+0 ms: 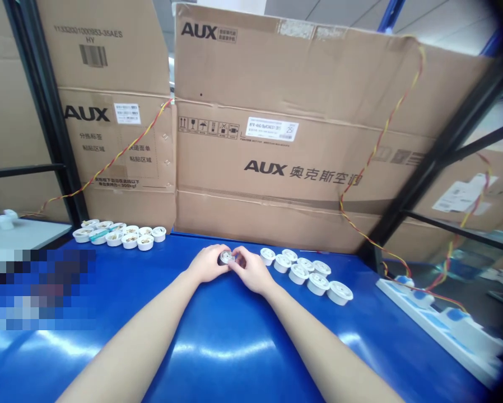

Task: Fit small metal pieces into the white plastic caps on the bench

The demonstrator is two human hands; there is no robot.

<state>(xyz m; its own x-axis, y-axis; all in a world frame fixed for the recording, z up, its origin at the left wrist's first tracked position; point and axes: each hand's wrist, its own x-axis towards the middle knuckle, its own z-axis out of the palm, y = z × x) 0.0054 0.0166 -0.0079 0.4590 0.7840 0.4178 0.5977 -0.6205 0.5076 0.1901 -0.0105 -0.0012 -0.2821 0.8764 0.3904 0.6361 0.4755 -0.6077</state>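
My left hand point(209, 263) is closed around the left side of a small round piece point(227, 257) with a dark side and a pale top. From the right, my right hand point(252, 270) has its thumb and bent fingers at the edge of the same round piece, touching it. Marks on its top are too small to make out. To the right of my hands stand several white round socket-like pieces point(298, 273) in slanting rows. Further left, several white round cups point(130, 240) hold brass-coloured parts, with a teal stick-like item point(99, 234) lying across them.
Tall cardboard sheets point(276, 140) stand behind the blue tabletop point(218, 347). A white power strip point(440, 324) lies at the right edge, with a red-yellow twisted wire point(375, 145) running up from there. Black metal posts point(436, 151) flank the table. A blurred patch covers the left side.
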